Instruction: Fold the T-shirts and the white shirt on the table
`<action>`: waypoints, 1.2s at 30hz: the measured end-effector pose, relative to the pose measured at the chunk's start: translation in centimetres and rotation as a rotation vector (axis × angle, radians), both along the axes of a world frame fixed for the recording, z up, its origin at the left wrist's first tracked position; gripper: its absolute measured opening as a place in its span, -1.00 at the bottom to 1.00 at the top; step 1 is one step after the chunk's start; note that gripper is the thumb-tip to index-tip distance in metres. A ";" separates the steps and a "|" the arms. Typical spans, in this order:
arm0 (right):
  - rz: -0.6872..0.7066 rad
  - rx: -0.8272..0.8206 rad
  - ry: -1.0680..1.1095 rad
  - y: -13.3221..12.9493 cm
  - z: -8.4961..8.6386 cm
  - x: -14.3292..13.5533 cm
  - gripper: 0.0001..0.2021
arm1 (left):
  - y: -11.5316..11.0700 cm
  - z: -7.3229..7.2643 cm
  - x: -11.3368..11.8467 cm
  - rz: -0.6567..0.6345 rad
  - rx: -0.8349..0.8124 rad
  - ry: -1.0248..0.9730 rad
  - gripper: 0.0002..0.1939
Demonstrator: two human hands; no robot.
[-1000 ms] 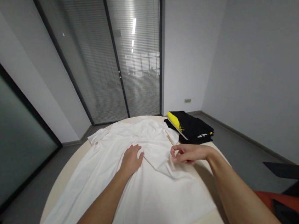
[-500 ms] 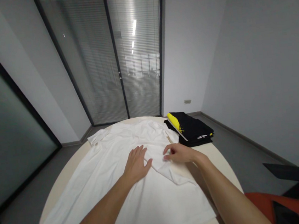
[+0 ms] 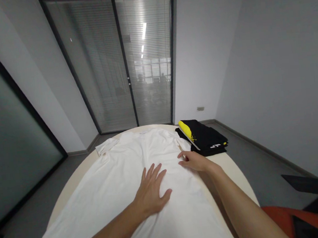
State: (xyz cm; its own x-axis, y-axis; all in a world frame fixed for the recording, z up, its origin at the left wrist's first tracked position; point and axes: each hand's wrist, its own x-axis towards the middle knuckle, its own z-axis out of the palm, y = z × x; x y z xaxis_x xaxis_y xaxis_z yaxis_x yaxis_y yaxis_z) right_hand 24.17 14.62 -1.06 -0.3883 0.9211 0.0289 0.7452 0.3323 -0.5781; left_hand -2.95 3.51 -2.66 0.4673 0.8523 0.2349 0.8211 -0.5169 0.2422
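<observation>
A white T-shirt (image 3: 119, 176) lies spread over the round table, its upper part wrinkled and its lower part toward me. Near the shirt's middle, my left hand (image 3: 152, 191) rests palm down with its fingers spread. My right hand (image 3: 196, 161) is at the shirt's right edge, just in front of a folded black stack. Its thumb and index finger are bent and a little apart, with no cloth visible between them; the other fingers are partly hidden.
A stack of folded black clothes (image 3: 206, 135) with a yellow print sits at the table's back right. The pale round tabletop (image 3: 237, 175) shows at the edges. A red chair (image 3: 280, 218) with a black armrest stands at the lower right. Beyond are glass doors (image 3: 153, 97) with blinds.
The shirt's folded right side now lies flatter, and its right edge runs straighter. My left hand has come nearer to me and slightly right. My right hand has shifted slightly right.
</observation>
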 end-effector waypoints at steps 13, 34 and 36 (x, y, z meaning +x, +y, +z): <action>0.020 0.344 -0.065 -1.4 1.0 -3.5 -0.55 | -0.5 -0.2 -1.4 0.193 -0.102 -0.010 -0.32; 0.246 0.026 -0.229 -3.0 -0.4 -8.7 -0.21 | 10.3 -1.7 -20.9 0.993 -0.234 0.208 -0.24; 0.258 0.005 -0.239 -3.1 -0.3 -8.9 -0.20 | 10.6 -0.8 -19.1 1.058 -0.232 0.252 -0.27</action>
